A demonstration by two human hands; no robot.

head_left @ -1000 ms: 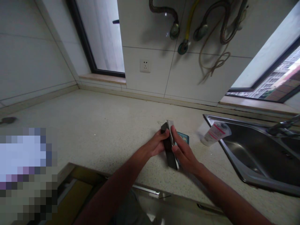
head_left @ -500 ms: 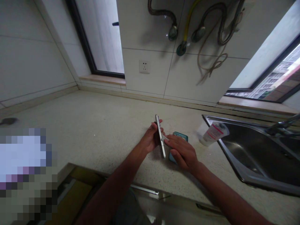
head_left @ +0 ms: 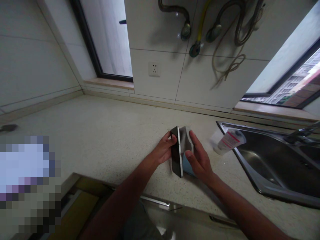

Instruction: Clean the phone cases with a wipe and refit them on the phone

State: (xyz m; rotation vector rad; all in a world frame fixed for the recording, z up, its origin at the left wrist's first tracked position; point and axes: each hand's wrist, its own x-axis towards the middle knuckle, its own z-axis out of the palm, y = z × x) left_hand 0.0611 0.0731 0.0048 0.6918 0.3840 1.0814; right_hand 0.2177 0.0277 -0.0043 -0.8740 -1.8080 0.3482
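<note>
Wrist low, the left hand (head_left: pixel 164 149) wraps its fingers around a steeply tilted phone (head_left: pixel 176 158) over the table (head_left: pixel 120 133). The right hand (head_left: pixel 202 159), half-curled, loosely holds a grey cloth (head_left: pixel 185 139) beside it, partly hiding a blue object (head_left: pixel 187 166), hard to identify. A cup (head_left: pixel 230 141) stands by the sink (head_left: pixel 267 160).

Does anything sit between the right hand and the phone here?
Yes: a thin grey sheet, perhaps a cloth or wipe, held in the right hand, is between that hand and the phone. Whether it touches the phone is unclear. Nothing visible separates the left hand from the phone.
</note>
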